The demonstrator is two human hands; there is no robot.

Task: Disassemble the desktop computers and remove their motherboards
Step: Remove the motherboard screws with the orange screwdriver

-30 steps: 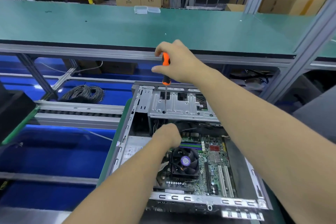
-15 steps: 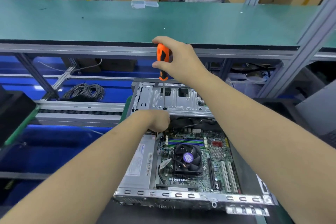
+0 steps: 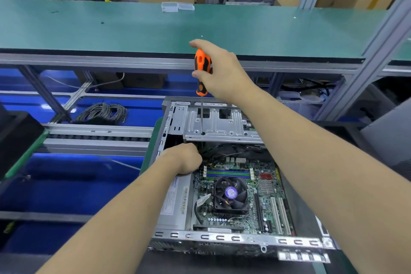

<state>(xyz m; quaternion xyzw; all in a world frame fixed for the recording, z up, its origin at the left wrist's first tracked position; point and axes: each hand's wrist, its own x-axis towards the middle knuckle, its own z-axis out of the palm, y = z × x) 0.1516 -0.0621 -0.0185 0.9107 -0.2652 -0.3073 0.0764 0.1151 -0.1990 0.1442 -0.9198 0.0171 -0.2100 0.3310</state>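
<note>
Left hand [image 3: 185, 158] slid left; right hand [image 3: 219, 71] holds screwdriver [image 3: 202, 73] above.

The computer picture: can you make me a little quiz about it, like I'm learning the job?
1. True or false: the right hand holds the screwdriver.
2. Where is the screwdriver tip? A) on the fan B) in a hole of the metal bracket C) on the green bench
3. Fill in: the left hand reaches in under the ____.

Key: 1 true; 2 B; 3 bracket.
</note>
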